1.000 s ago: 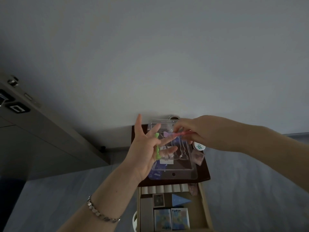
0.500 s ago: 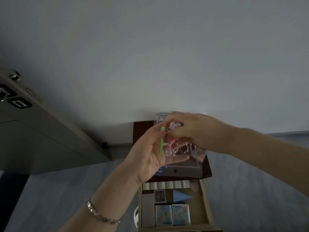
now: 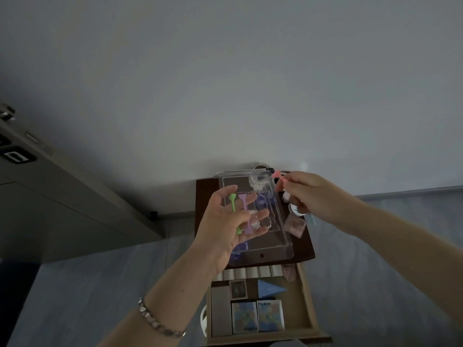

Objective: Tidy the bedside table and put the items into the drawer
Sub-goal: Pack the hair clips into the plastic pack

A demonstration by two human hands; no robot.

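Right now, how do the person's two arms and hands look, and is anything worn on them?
Both forearms are bare; no sleeve is in view. The left hand and the right hand wear no gloves. The left wrist carries a silver-coloured bracelet of chunky, angular links. Nothing worn shows on the right arm.

Two hands: left hand (image 3: 225, 226), right hand (image 3: 318, 196). Three small coloured spatulas: green spatula (image 3: 234, 209), purple spatula (image 3: 245, 211), pink spatula (image 3: 278, 179); possibly a fourth, a teal spatula (image 3: 312, 219), blurred. One clear tray (image 3: 278, 244). One drawer (image 3: 307, 304) with two Hydron boxes (image 3: 244, 318) (image 3: 271, 315) and one blue triangle (image 3: 269, 289).
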